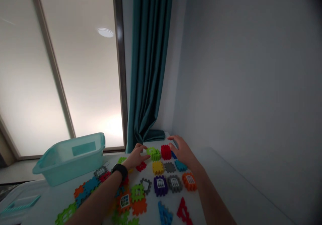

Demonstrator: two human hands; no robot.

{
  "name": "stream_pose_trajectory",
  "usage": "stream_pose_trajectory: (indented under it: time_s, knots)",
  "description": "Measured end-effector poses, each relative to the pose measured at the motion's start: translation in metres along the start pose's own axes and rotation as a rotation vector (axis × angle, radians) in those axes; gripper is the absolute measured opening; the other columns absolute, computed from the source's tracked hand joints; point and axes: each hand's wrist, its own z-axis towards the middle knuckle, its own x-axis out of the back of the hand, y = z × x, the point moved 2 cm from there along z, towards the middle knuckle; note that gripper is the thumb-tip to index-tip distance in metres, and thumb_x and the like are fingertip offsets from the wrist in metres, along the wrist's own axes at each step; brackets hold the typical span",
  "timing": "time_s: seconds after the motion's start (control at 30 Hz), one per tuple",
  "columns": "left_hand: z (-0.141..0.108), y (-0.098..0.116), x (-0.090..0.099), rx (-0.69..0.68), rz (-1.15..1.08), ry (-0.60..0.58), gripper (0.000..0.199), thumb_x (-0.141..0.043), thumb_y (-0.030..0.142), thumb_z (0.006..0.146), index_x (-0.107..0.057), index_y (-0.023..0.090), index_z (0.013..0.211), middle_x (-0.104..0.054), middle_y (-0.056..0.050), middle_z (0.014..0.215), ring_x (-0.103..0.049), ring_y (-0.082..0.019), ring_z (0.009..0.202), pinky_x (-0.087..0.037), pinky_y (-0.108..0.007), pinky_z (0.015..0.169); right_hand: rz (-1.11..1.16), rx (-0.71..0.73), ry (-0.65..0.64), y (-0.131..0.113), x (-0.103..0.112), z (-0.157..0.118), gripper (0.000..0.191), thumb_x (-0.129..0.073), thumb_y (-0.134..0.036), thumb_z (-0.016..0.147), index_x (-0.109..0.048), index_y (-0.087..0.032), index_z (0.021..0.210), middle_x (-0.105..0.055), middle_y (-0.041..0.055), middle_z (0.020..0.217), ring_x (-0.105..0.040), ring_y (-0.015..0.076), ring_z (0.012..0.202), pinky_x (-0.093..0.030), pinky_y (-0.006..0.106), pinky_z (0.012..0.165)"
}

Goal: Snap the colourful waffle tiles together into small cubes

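So your left hand (136,158) has its thumb and a finger curled right at the left edge of the green stack (154,154). Looks like contact, but I can't tell whether you've really got it pinched or are just touching it. Either way, the stack sits off to the right of those fingertips, in the gap between your hands, and your left is clearly the nearer one to it.

Your right hand (183,152) is spread loose with nothing visibly in it. The red stack (166,152) is just left of that thumb, so that one's closer to your right. Can't tell if they touch. A dark blue piece (173,155) pokes out by the same hand, partly hidden.

Green and red sit side by side, and neither is stretched out enough for me to call a long axis. Nearer to you are the yellow block (158,168), gray piece (169,167) and teal piece (180,165), with the tub (72,168) well off left.
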Motion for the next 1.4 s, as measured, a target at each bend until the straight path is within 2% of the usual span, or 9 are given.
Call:
stream_pose_trajectory:
  time_s: [0.17, 0.33, 0.53, 0.8, 1.07, 1.27, 1.4]
  knots:
    - [0.019, 0.001, -0.018, 0.046, -0.003, -0.049, 0.044, -0.069, 0.049, 0.081, -0.065, 0.017, 0.111, -0.054, -0.007, 0.112, -0.062, -0.025, 0.101, -0.049, -0.033, 0.094, 0.018, -0.007, 0.013, 0.000, 0.003, 0.000, 0.025, -0.050, -0.024, 0.087, -0.063, -0.023, 0.109, -0.066, 0.0066, 0.114, -0.059, 0.0229, 0.115, -0.044, 0.040, 0.104]
    - [0.025, 0.004, -0.027, 0.064, 0.000, -0.089, 0.048, -0.070, 0.052, 0.078, -0.065, 0.019, 0.113, -0.054, -0.006, 0.112, -0.061, -0.025, 0.100, -0.048, -0.034, 0.094, 0.021, -0.018, 0.031, 0.002, 0.009, -0.001, 0.025, -0.049, -0.024, 0.088, -0.062, -0.022, 0.110, -0.065, 0.0068, 0.115, -0.058, 0.0230, 0.116, -0.043, 0.040, 0.105]
    - [0.025, 0.000, -0.027, 0.080, 0.006, -0.099, 0.051, -0.070, 0.055, 0.077, -0.066, 0.020, 0.113, -0.056, -0.007, 0.111, -0.062, -0.027, 0.099, -0.046, -0.035, 0.097, 0.016, -0.003, 0.025, 0.000, 0.010, -0.001, 0.025, -0.050, -0.023, 0.088, -0.063, -0.023, 0.110, -0.066, 0.0066, 0.115, -0.057, 0.0233, 0.118, -0.042, 0.042, 0.106]
    - [0.024, 0.002, -0.028, 0.097, 0.023, -0.112, 0.049, -0.068, 0.050, 0.078, -0.066, 0.017, 0.114, -0.055, -0.007, 0.110, -0.063, -0.025, 0.095, -0.047, -0.035, 0.095, 0.014, -0.008, 0.020, 0.003, 0.008, -0.001, 0.025, -0.049, -0.022, 0.089, -0.062, -0.021, 0.110, -0.065, 0.0075, 0.118, -0.057, 0.0233, 0.117, -0.041, 0.042, 0.106]
    - [0.023, 0.005, -0.028, 0.095, 0.027, -0.127, 0.047, -0.068, 0.047, 0.078, -0.065, 0.018, 0.116, -0.056, -0.007, 0.110, -0.060, -0.027, 0.100, -0.048, -0.036, 0.095, 0.012, -0.001, 0.009, 0.002, 0.007, -0.001, 0.023, -0.050, -0.022, 0.089, -0.063, -0.023, 0.109, -0.066, 0.0060, 0.115, -0.058, 0.0228, 0.115, -0.042, 0.042, 0.106]
    - [0.022, 0.000, -0.030, 0.099, 0.033, -0.127, 0.054, -0.067, 0.047, 0.079, -0.060, 0.018, 0.125, -0.055, -0.008, 0.113, -0.060, -0.027, 0.103, -0.048, -0.037, 0.097, 0.010, 0.001, -0.006, 0.006, 0.006, -0.001, 0.024, -0.051, -0.022, 0.089, -0.062, -0.023, 0.110, -0.066, 0.0059, 0.116, -0.058, 0.0225, 0.115, -0.041, 0.042, 0.106]
    - [0.015, -0.004, -0.024, 0.091, 0.041, -0.121, 0.057, -0.065, 0.047, 0.081, -0.055, 0.019, 0.131, -0.055, -0.008, 0.115, -0.060, -0.027, 0.107, -0.046, -0.039, 0.101, -0.002, -0.003, -0.027, 0.007, 0.001, 0.000, 0.024, -0.052, -0.022, 0.089, -0.063, -0.023, 0.110, -0.066, 0.0058, 0.115, -0.058, 0.0220, 0.114, -0.041, 0.041, 0.106]
